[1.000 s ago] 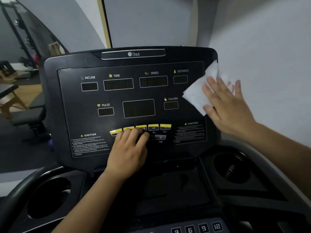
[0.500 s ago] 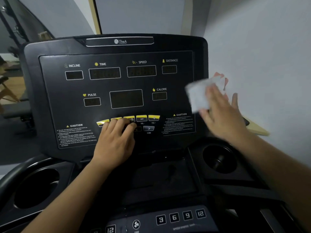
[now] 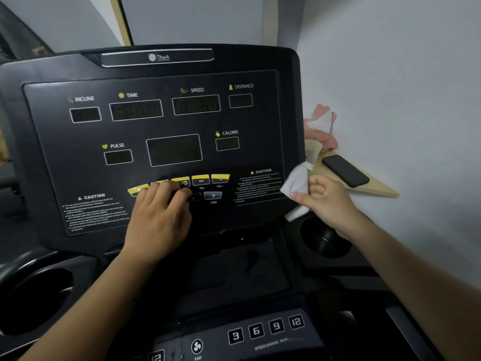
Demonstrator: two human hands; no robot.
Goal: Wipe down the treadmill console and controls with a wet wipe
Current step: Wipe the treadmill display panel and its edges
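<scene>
1. Right hand (image 3: 328,201) grips bunched wipe (image 3: 296,183) at console's (image 3: 260,152) lower right corner; left hand (image 3: 158,220) rests, fingers relaxed, on buttons (image 3: 200,179).
2. Step, likely: wiping right edge. Next: flatten wipe, sweep across face; left hand must clear.
3. Past console's right edge: shelf (image 3: 377,188), phone (image 3: 345,171), cup (image 3: 312,149).

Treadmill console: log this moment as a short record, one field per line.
console: black panel, displays unlit
left hand: fingers rest on the yellow buttons, holding nothing
right hand: grips the wipe
wipe: white, crumpled, at the console's lower right corner; contact with the panel unclear
shelf: wooden, right of the console, against the wall
on shelf: phone, paper cup, pink cloth
</scene>
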